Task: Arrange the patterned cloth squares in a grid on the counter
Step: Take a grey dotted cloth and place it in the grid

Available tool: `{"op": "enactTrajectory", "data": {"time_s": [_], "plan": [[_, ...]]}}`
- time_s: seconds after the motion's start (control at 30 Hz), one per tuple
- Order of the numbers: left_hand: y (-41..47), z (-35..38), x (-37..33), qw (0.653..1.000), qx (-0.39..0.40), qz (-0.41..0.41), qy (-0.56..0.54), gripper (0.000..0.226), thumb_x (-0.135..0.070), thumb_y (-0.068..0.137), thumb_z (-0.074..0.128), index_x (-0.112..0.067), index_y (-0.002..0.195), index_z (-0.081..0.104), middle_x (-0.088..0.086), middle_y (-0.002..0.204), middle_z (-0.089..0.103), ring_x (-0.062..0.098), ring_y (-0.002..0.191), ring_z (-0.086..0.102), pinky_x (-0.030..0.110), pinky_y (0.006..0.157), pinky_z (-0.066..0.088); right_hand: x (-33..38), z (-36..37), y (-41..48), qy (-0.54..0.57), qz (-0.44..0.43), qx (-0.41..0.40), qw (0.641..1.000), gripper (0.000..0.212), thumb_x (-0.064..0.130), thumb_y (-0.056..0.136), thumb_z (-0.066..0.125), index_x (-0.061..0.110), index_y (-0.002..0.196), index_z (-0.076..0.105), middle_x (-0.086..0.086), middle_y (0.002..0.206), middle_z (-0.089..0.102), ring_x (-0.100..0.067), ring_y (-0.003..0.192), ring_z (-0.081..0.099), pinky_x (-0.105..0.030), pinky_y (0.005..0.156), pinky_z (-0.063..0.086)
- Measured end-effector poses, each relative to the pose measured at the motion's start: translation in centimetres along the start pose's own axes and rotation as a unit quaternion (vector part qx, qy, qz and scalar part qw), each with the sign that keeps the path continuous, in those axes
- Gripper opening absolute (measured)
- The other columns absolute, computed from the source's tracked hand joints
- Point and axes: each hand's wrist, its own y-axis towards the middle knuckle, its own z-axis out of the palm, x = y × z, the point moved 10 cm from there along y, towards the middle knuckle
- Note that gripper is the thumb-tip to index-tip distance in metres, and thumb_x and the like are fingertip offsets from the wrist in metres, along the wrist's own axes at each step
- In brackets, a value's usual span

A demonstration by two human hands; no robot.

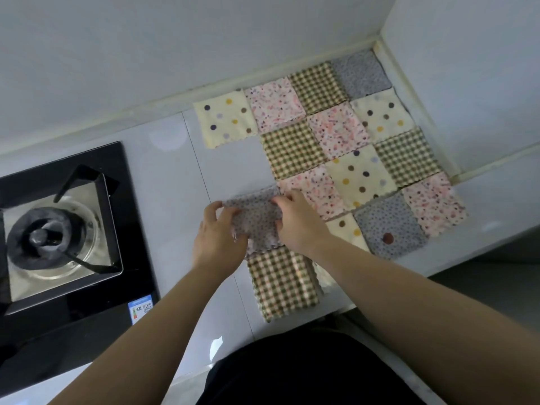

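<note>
Together left hand (217,235), right hand (298,222) pinch grey dotted square (257,217) over counter (228,171).

4 checked squares (292,147), 4 pink (276,103), 4 dotted (225,119), 3 grey (361,73).

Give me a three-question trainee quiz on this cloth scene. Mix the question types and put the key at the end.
1. True or false: the left hand and the right hand both have a grip on the grey dotted cloth.
2. On which side of the cloth grid does the gas stove sit, as the person sees it? A left; B right; C in the middle of it.
3. Fill in: the square nearest the person, at the near edge of the counter, has a ___ pattern.
Key: 1 true; 2 A; 3 checked.
</note>
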Motion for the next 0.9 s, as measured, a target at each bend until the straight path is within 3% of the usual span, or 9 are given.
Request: {"op": "enactTrajectory", "data": {"time_s": [0.13, 0.27, 0.43, 0.63, 0.9], "plan": [[1.2, -2.1, -2.5, 0.993, -0.081, 0.046, 0.07, 0.053, -0.028, 0.093, 0.064, -0.021, 0.144, 0.05, 0.001, 0.157, 0.033, 0.027, 0.14, 0.035, 0.044, 0.115, 0.032, 0.6, -0.4, 0.1, -0.007, -0.027, -0.027, 0.999, 0.05, 0.012, 0.096, 0.06, 0.01, 0.144, 0.049, -0.008, 0.138, 0.04, -0.027, 0.108, 0.057, -0.043, 0.087, 0.054], [3.8, -0.7, -4.7, 0.992, -0.019, 0.094, 0.083, 0.047, -0.028, 0.103, 0.051, -0.024, 0.149, 0.046, -0.004, 0.151, 0.047, 0.022, 0.141, 0.036, 0.039, 0.116, 0.024, 1.5, -1.6, -0.5, -0.006, -0.095, -0.1, 0.99, 0.036, 0.008, 0.096, 0.056, 0.006, 0.131, 0.062, -0.007, 0.126, 0.052, -0.024, 0.095, 0.061, -0.042, 0.077, 0.057], [5.7, -0.4, -5.5, 0.991, -0.004, 0.106, 0.079, 0.039, -0.029, 0.106, 0.044, -0.024, 0.144, 0.054, -0.004, 0.143, 0.056, 0.023, 0.133, 0.046, 0.038, 0.112, 0.028, 2.3, -3.3, -2.1, -0.001, -0.174, -0.196, 0.965, 0.037, -0.006, 0.091, 0.065, 0.003, 0.127, 0.067, -0.008, 0.122, 0.062, -0.024, 0.093, 0.065, -0.034, 0.064, 0.058], [6.8, 0.4, -5.2, 0.99, 0.02, 0.112, 0.081, 0.03, -0.029, 0.106, 0.045, -0.024, 0.128, 0.065, -0.005, 0.126, 0.063, 0.021, 0.12, 0.052, 0.035, 0.102, 0.035, 0.2, -1.3, -0.4, -0.015, -0.111, -0.15, 0.982, 0.031, 0.003, 0.098, 0.056, 0.006, 0.127, 0.064, -0.009, 0.119, 0.055, -0.026, 0.08, 0.06, -0.042, 0.059, 0.055], [7.2, 0.1, -5.2, 0.995, 0.005, 0.083, 0.06, 0.021, -0.021, 0.101, 0.051, -0.017, 0.115, 0.066, 0.0, 0.112, 0.066, 0.025, 0.106, 0.057, 0.037, 0.095, 0.041, 0.8, -2.1, -0.4, -0.006, -0.119, -0.167, 0.979, 0.031, 0.001, 0.094, 0.059, 0.006, 0.124, 0.065, -0.006, 0.121, 0.058, -0.022, 0.084, 0.061, -0.036, 0.06, 0.056]]}}
